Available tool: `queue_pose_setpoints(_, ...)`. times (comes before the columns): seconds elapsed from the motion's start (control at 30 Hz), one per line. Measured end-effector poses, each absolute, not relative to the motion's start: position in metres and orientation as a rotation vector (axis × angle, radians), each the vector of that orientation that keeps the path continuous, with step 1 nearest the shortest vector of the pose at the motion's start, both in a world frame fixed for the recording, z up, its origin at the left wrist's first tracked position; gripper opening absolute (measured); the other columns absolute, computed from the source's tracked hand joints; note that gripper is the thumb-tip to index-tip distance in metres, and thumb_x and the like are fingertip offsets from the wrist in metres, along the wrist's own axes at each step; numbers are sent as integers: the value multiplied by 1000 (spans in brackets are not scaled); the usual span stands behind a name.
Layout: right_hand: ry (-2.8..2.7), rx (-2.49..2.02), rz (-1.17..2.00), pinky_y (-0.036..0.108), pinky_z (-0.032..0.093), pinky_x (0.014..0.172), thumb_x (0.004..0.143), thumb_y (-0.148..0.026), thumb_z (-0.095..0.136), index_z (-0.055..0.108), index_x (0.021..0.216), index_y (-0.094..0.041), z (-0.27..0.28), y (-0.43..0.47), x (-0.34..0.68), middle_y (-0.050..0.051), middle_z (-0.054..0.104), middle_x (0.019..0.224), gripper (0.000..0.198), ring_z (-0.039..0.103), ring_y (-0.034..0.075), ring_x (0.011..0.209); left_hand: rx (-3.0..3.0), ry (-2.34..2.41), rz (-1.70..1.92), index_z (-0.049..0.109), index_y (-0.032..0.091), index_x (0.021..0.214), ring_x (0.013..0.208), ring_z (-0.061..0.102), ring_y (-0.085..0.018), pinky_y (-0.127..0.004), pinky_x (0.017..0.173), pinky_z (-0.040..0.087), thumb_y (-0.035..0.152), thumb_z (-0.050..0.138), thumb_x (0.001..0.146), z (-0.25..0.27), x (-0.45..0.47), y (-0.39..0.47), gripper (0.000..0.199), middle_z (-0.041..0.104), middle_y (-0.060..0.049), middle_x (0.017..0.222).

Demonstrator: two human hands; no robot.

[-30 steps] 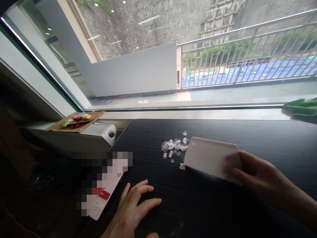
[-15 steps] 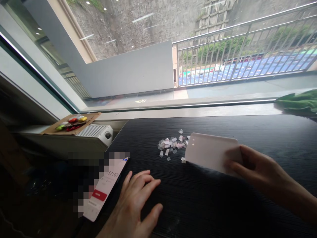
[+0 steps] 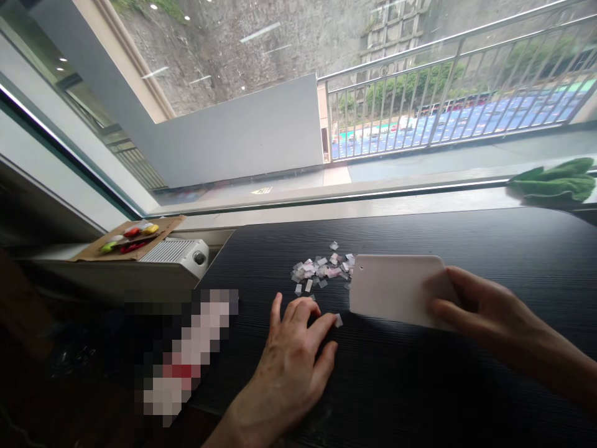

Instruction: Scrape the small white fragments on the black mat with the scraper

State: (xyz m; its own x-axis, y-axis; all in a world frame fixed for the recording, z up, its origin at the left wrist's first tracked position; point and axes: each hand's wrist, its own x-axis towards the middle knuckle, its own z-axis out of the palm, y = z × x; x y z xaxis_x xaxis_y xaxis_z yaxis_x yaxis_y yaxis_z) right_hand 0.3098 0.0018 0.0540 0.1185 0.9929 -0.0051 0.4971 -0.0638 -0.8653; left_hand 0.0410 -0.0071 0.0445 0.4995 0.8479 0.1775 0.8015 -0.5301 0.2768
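My right hand (image 3: 473,305) grips a flat, white plastic scraper (image 3: 396,289) by its right end. The scraper has a small hole near its far end and is held at the right side of a loose pile of small paper and clear film pieces (image 3: 321,269). My left hand (image 3: 296,354) has its fingers spread low over the black table, just in front of the pile. Its index fingertip touches or nearly touches a single small white piece (image 3: 339,320) that lies apart from the others.
A phone (image 3: 191,354), mostly blurred out, lies at the left edge of the black table (image 3: 396,386). Behind the table's left side stands a white radiator (image 3: 172,250) with cardboard (image 3: 86,249) and colourful small items on it. A green cloth (image 3: 555,182) rests by the window at right.
My left hand has moved right and forward, from beside the phone to the stray piece. The scraper has turned slightly and stays near the pile. The view has shifted a little.
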Motion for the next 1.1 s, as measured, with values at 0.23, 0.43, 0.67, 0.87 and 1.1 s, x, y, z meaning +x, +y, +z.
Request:
queue_pose_setpoints(0.23, -1428, -1521, 995, 28, 48, 51, 73, -43, 64, 65, 85, -22, 51, 3, 309, 3, 68, 74, 24, 60, 19, 64, 2546, 1446, 594, 56, 22, 123, 112, 56, -22, -60, 111, 27, 21, 50, 87, 43, 28, -11, 37, 61, -8, 115)
queue_pose_setpoints(0.43, -1572, -1582, 927, 26, 46, 49, 76, -42, 59, 62, 84, -22, 45, 2, 312, 1, 65, 72, 21, 59, 18, 62, 2511, 1544, 736, 64, 26, 114, 106, 62, -22, -56, 109, 35, 25, 52, 86, 36, 5, -18, 30, 65, -5, 110)
queue_pose_setpoints(0.67, -1484, -1519, 988, 29, 52, 56, 75, -44, 64, 65, 92, -23, 48, 1, 311, 4, 70, 79, 27, 63, 22, 69, 2477, 1608, 834, 67, 28, 107, 106, 63, -22, -48, 105, 44, 29, 55, 85, 20, -20, -32, 25, 66, -4, 110)
queue_pose_setpoints(0.87, -1617, -1619, 870, 28, 47, 53, 76, -44, 58, 63, 90, -21, 48, 0, 305, 2, 65, 70, 28, 58, 19, 61, 2459, 1601, 882, 67, 27, 104, 106, 63, -22, -49, 106, 43, 28, 55, 84, 21, -18, -34, 23, 67, -4, 108)
queue_pose_setpoints(1.1, -1462, -1670, 758, 27, 42, 49, 73, -45, 59, 62, 82, -22, 57, -2, 314, 3, 66, 74, 26, 57, 19, 64, 2470, 1581, 903, 67, 28, 103, 104, 64, -21, -49, 106, 42, 27, 55, 84, 21, -19, -34, 23, 68, -3, 105)
